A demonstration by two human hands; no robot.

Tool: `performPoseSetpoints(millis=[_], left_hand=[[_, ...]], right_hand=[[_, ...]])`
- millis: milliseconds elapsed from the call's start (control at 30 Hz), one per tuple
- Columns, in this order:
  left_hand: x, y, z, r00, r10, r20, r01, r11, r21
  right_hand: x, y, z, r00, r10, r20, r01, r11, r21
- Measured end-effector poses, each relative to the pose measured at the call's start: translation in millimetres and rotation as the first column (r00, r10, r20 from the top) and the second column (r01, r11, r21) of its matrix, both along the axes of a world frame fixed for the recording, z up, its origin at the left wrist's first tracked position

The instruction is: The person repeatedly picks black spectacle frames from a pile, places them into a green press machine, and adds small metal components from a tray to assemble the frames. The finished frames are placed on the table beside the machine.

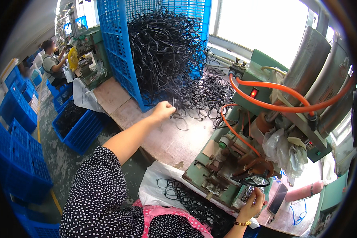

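My left hand [161, 110] reaches to the near edge of a large heap of thin black cord loops [162, 51]. Its fingers are pinched together beside blurred strands; what they hold, if anything, is hidden. My right hand [252, 204] is at a small tray of shiny silver metal bits [248, 193] on the green bench machine [222, 158]. Its thumb and fingertips are closed together, and I cannot make out what is in them. Just above those fingertips is a black ring-shaped loop [258, 181], in front of the machine's round part.
The heap spills from a tipped blue crate [123, 51] onto the worktable [166, 144]. Orange hoses [281, 89] arch over the machine. A phone [278, 198] and a pink bottle [304, 191] lie at right. More black loops [186, 198] rest on white sheeting near my lap. A co-worker [53, 63] sits far left.
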State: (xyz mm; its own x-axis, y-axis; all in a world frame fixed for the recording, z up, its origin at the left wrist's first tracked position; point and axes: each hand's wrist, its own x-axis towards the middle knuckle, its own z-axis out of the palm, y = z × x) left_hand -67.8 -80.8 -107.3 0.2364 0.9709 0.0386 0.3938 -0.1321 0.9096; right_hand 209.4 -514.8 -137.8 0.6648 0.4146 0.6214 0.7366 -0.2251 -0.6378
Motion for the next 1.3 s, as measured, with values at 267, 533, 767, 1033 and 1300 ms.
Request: performPoseSetpoints(millis=[267,533,767,1033,1300], left_hand=[[-27,-42,-14,0.970,-0.142,0.198,0.175,0.972,-0.160],[-26,-51,10,0.943,-0.097,0.318,0.181,0.952,-0.246],[-13,-105,18,0.976,-0.114,0.184,0.145,0.975,-0.168],[11,-198,86,0.773,-0.380,0.508,0.297,0.924,0.241],[65,-233,120,0.600,-0.520,0.608,0.340,0.854,0.394]], right_hand=[[-4,2,-3,0.972,0.020,-0.236,0.002,0.996,0.091],[-2,-2,-1,0.991,0.053,-0.123,-0.044,0.996,0.080],[-4,-3,11,0.998,0.034,0.057,-0.037,0.998,0.046],[-35,23,58,0.916,0.304,-0.261,-0.216,0.923,0.318],[-77,72,86,0.694,0.601,-0.396,-0.367,0.769,0.524]])
